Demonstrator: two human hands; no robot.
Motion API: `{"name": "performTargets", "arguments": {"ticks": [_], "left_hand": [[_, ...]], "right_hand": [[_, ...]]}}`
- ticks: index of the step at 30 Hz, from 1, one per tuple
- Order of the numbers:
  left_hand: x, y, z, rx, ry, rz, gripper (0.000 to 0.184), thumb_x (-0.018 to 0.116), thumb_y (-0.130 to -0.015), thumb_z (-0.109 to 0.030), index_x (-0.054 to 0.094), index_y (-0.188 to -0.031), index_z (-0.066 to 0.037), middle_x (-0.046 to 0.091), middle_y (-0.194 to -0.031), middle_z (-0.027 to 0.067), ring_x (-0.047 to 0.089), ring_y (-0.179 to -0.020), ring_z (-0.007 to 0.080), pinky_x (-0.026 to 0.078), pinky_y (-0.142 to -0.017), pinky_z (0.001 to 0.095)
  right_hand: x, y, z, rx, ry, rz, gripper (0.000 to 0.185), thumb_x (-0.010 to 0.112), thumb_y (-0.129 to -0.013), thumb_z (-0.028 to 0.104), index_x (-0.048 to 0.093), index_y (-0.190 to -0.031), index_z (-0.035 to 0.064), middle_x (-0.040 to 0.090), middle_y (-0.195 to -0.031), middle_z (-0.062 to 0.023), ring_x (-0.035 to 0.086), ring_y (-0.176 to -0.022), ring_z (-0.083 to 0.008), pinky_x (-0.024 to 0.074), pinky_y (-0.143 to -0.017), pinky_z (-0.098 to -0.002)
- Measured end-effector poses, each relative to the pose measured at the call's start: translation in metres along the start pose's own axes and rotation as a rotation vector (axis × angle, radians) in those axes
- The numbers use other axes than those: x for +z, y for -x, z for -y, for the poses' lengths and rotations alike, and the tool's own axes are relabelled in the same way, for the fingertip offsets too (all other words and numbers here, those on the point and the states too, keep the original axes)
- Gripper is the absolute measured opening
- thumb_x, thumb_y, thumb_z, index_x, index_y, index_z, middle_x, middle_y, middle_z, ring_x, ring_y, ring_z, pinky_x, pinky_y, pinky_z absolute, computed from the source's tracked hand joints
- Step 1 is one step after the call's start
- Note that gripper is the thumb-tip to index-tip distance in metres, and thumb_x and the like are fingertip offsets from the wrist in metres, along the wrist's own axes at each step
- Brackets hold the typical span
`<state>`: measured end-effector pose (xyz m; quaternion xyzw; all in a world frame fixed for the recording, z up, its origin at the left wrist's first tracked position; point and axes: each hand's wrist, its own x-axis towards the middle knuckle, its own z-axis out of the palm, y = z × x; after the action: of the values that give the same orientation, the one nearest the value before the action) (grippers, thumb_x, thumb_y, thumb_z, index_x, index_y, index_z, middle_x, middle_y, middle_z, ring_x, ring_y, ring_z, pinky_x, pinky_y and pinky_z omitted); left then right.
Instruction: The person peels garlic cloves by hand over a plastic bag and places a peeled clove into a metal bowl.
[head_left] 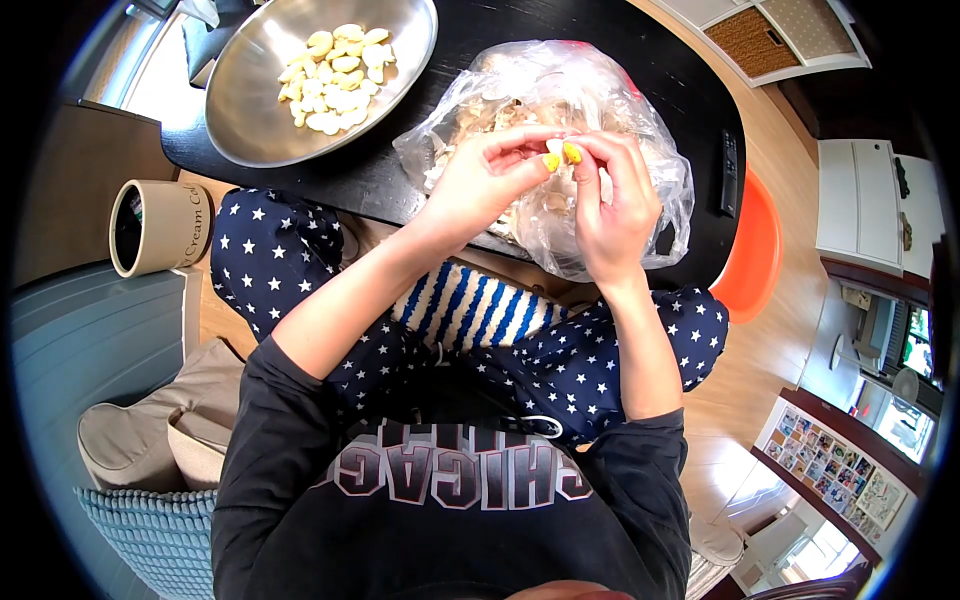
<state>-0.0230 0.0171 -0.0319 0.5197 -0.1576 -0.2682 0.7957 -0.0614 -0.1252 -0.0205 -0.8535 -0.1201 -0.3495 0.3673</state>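
My left hand [490, 178] and my right hand [616, 200] meet above a clear plastic bag [668, 185]. Both are closed in a pinch on a small pale garlic clove [556, 146], mostly covered by the fingers. Bright yellow shows at both thumb tips; whether it is nail colour or a cover I cannot tell. Dry papery garlic skins [482, 118] fill the open bag below the hands. Left of the bag, a wide steel bowl [238, 120] holds a heap of peeled garlic cloves [345, 85].
The black table [385, 190] carries the bowl, the bag and, near its right edge, a dark remote control [728, 172]. An orange chair [752, 255] stands at the right. A cream bin [160, 228] is at the left, and a striped cloth [475, 305] lies by my lap.
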Motion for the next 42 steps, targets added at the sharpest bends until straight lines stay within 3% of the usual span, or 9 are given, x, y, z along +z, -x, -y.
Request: {"name": "performTargets", "arguments": {"ticks": [12,18,27,29,33,42], "left_hand": [[-0.0002,0.0017,-0.0008,0.006,-0.087,0.020,0.032,0.052,-0.089,-0.008,0.054,-0.119,0.003,0.060,-0.104,0.0048,0.054,-0.089,0.0063,0.043,-0.082,0.0202],[0.0019,0.0011,-0.0028,-0.005,-0.064,0.028,0.033,0.055,-0.090,-0.012,0.053,-0.120,0.003,0.060,-0.104,0.0043,0.053,-0.093,0.0068,0.043,-0.084,0.0204],[-0.0028,-0.0028,0.0036,-0.010,-0.008,0.014,0.038,0.060,-0.085,-0.005,0.052,-0.121,0.003,0.059,-0.109,0.0071,0.054,-0.100,0.0097,0.043,-0.091,0.0230],[-0.0033,-0.0034,0.0051,0.017,0.032,0.016,0.036,0.064,-0.084,-0.012,0.056,-0.115,0.005,0.055,-0.105,0.0047,0.054,-0.100,0.0097,0.042,-0.089,0.0220],[-0.0016,-0.0023,0.0021,0.015,0.038,0.022,0.036,0.063,-0.084,-0.010,0.055,-0.117,0.004,0.056,-0.105,0.0050,0.054,-0.101,0.0101,0.042,-0.090,0.0224],[0.0000,-0.0011,-0.0001,0.087,-0.046,0.062,0.044,0.062,-0.083,-0.004,0.049,-0.125,0.001,0.052,-0.119,0.0069,0.054,-0.102,0.0104,0.045,-0.089,0.0235]], "right_hand": [[-0.0041,-0.0022,0.0022,0.154,-0.042,-0.032,0.009,0.060,-0.079,-0.004,0.059,-0.087,-0.0016,0.059,-0.082,-0.0121,0.060,-0.074,-0.0232,0.0481,-0.066,-0.0293],[-0.0020,-0.0009,0.0034,0.068,-0.035,0.007,0.010,0.060,-0.077,-0.005,0.059,-0.087,-0.0015,0.060,-0.082,-0.0124,0.060,-0.075,-0.0248,0.0479,-0.067,-0.0311],[-0.0020,-0.0016,0.0035,0.043,-0.001,-0.013,0.011,0.060,-0.078,-0.006,0.058,-0.087,-0.0021,0.060,-0.082,-0.0130,0.060,-0.074,-0.0247,0.0480,-0.066,-0.0306],[-0.0018,-0.0013,0.0026,0.043,0.008,-0.016,0.010,0.060,-0.078,-0.006,0.058,-0.087,-0.0022,0.060,-0.082,-0.0130,0.060,-0.074,-0.0247,0.0480,-0.066,-0.0306],[-0.0015,-0.0015,0.0016,0.043,0.026,-0.030,0.010,0.060,-0.078,-0.006,0.058,-0.087,-0.0022,0.059,-0.082,-0.0131,0.059,-0.073,-0.0249,0.0477,-0.065,-0.0304],[-0.0077,-0.0032,-0.0053,0.189,0.067,-0.078,0.006,0.060,-0.081,-0.002,0.059,-0.087,-0.0011,0.058,-0.081,-0.0118,0.059,-0.073,-0.0245,0.0471,-0.064,-0.0291]]}}
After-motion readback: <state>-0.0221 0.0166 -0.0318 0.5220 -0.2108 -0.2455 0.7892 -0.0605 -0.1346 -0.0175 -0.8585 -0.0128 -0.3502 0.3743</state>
